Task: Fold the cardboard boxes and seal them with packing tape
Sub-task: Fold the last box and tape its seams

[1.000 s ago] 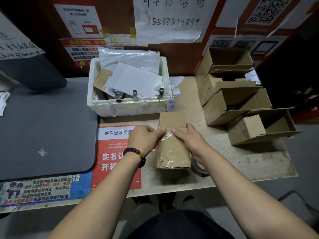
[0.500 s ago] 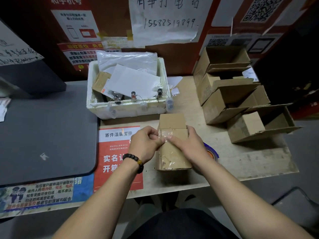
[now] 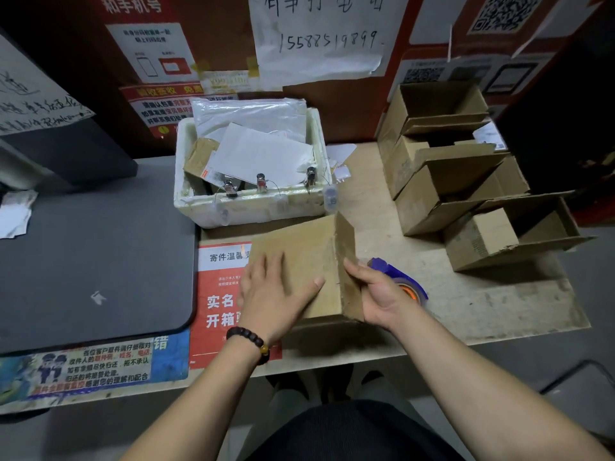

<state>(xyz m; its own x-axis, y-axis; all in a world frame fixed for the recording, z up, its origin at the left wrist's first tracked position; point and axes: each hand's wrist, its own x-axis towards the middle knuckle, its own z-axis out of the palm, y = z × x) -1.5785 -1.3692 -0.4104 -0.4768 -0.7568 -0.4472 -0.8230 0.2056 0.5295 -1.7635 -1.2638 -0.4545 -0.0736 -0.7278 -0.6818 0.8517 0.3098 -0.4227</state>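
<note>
A small brown cardboard box [image 3: 309, 251] lies tipped over at the table's front middle, a plain broad face up and a narrow side face turned right. My left hand [image 3: 273, 291] lies flat on the broad face, fingers spread. My right hand [image 3: 376, 291] holds the box's right side, thumb on the upper edge and fingers round the narrow face. Just behind my right hand lies a roll of packing tape [image 3: 404, 284] in a blue and orange dispenser, partly hidden.
A white foam bin [image 3: 253, 207] of papers and bags stands behind the box. Several open cardboard boxes [image 3: 466, 194] are stacked at the right. A grey mat [image 3: 93, 261] covers the left of the table; a red notice [image 3: 219, 294] lies under the box.
The box was upright with both hands pressing tape on its top. It now lies rolled over to the left, plain face up, with the tape roll uncovered behind my right hand.
</note>
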